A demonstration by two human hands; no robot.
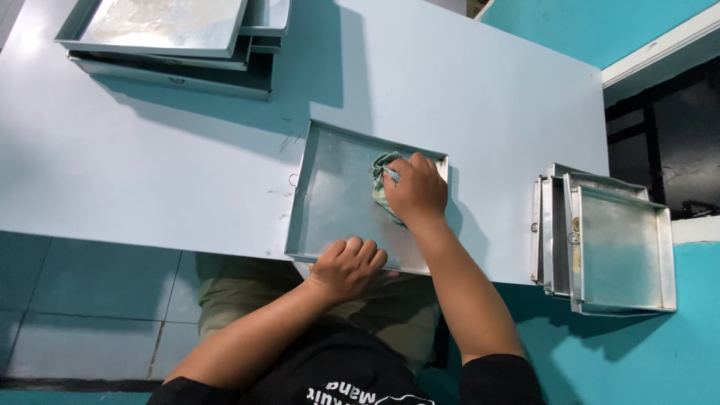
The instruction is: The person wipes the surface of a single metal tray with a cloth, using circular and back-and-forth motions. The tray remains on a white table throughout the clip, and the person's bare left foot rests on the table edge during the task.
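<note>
Two bare hands work at a square metal tray (330,199) that lies flat on the pale blue tabletop (187,165), its near edge at the tabletop's front edge, seen from the head camera looking straight down. The right hand (416,189) is inside the tray near its far right corner, fingers curled down and closed over a crumpled greenish cloth (382,184), pressing it against the tray floor; part of the cloth sticks out to the left of the fingers. The left hand (347,264) sits at the tray's near rim, fingers bent over the edge, its grip closed on the rim. Both forearms reach up from dark sleeves at the bottom of the view. At the far left of the tabletop a stack of trays (176,45) lies, the top one smeared. At the right end a second stack (607,244) of similar trays overhangs the tabletop's corner, well apart from the hands. Teal wall and grey floor tiles show beyond the tabletop
</note>
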